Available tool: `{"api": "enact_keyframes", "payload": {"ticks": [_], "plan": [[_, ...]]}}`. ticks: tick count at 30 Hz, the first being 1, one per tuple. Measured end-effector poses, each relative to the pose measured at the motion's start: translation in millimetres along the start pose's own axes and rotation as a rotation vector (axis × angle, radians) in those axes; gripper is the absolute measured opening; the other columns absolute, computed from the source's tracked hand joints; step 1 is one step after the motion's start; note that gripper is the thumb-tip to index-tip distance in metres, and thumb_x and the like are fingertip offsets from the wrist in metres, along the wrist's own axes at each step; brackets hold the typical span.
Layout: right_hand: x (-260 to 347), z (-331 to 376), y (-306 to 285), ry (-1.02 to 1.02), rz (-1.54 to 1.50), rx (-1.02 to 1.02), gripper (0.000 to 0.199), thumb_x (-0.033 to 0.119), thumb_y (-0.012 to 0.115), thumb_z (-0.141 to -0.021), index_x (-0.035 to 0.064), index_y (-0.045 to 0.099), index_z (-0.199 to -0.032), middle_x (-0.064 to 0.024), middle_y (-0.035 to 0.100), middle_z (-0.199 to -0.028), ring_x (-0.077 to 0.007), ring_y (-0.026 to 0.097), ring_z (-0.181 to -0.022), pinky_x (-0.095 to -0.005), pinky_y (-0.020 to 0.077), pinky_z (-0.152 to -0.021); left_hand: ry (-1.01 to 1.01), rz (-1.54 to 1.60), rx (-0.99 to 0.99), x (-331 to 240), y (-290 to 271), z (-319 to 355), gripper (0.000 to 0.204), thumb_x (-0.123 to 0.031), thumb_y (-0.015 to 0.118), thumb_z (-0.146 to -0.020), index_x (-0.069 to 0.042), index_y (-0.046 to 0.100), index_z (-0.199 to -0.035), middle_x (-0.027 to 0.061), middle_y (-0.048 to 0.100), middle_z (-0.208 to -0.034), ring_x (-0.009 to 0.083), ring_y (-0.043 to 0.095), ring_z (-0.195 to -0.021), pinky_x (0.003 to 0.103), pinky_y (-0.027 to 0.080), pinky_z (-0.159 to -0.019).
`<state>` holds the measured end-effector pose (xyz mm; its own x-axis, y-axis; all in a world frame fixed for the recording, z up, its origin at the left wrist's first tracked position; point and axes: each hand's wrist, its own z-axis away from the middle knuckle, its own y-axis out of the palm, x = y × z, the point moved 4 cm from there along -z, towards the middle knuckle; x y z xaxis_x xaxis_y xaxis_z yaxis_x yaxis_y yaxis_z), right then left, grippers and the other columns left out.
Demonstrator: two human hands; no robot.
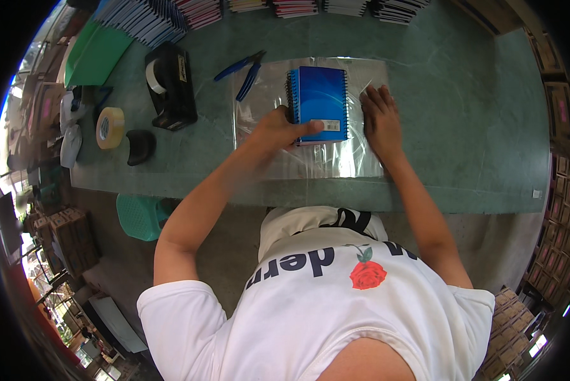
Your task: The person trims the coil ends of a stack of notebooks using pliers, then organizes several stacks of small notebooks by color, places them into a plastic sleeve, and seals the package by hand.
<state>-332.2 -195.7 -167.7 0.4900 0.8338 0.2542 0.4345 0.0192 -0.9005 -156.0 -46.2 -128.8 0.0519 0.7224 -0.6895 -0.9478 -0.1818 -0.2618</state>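
Observation:
A small stack of blue spiral notebooks (323, 95) lies on a sheet of clear plastic film (259, 95) in front of me. My left hand (282, 130) grips the stack at its lower left corner, with the thumb on the top cover beside a white barcode label (331, 125) and the fingers hidden at the side. To the right of the stack, my right hand (380, 120) lies flat on the film, its fingers stretched out and apart from the notebooks.
Blue-handled pliers or snips (247, 71) lie left of the film. Farther left are a black tape dispenser (176, 89), a tape roll (110, 127), a small black curved piece (140, 146) and a green box (94, 54). Stacked notebooks (145, 22) line the table's (469, 127) far edge.

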Motion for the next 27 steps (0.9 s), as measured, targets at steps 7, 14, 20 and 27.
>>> {"api": "enact_keyframes", "payload": {"ticks": [7,14,20,27], "plan": [[-13.3,-17.0,-13.4,0.352,-0.447,0.181,0.026,0.023,0.062,-0.083,0.002,0.061,-0.099,-0.0109,0.062,-0.098,-0.0232,0.059,-0.081,-0.0383,0.0471,-0.068,0.546,-0.801,-0.614,41.0,-20.2,27.3,0.041,-0.033,0.068,-0.075,-0.006,0.062,-0.105,0.017,0.052,-0.11,0.0335,0.048,-0.106,0.043,0.039,-0.088],[-34.7,17.7,-38.4,0.873,-1.072,0.801,0.025,0.029,0.068,-0.081,0.0061,0.061,-0.09,-0.001,0.06,-0.066,-0.0067,0.051,-0.046,-0.0188,0.0368,-0.04,0.66,-0.905,-0.514,50.7,-10.2,119.2,0.035,-0.016,0.068,-0.071,-0.008,0.058,-0.104,0.0159,0.048,-0.116,0.0381,0.044,-0.11,0.048,0.035,-0.093],[-2.9,-11.6,-48.6,0.706,-1.148,0.785,0.022,0.027,0.067,-0.082,0.0084,0.056,-0.078,0.0,0.058,-0.063,-0.0048,0.048,-0.045,-0.0187,0.0342,-0.038,0.703,-0.117,-0.668,-27.4,-24.4,37.8,0.056,-0.034,0.064,-0.083,-0.003,0.046,-0.126,0.0207,0.046,-0.127,0.0346,0.048,-0.113,0.041,0.04,-0.093],[81.6,-37.1,-53.4,0.11,-0.884,0.57,0.017,0.014,0.063,-0.078,0.0005,0.053,-0.073,-0.0066,0.058,-0.063,-0.0137,0.054,-0.055,-0.0293,0.0426,-0.053,0.707,0.024,-0.573,-2.6,10.6,-31.2,0.069,-0.036,0.058,-0.086,-0.011,0.024,-0.141,0.0329,0.024,-0.137,0.0452,0.03,-0.125,0.047,0.029,-0.103]]}}
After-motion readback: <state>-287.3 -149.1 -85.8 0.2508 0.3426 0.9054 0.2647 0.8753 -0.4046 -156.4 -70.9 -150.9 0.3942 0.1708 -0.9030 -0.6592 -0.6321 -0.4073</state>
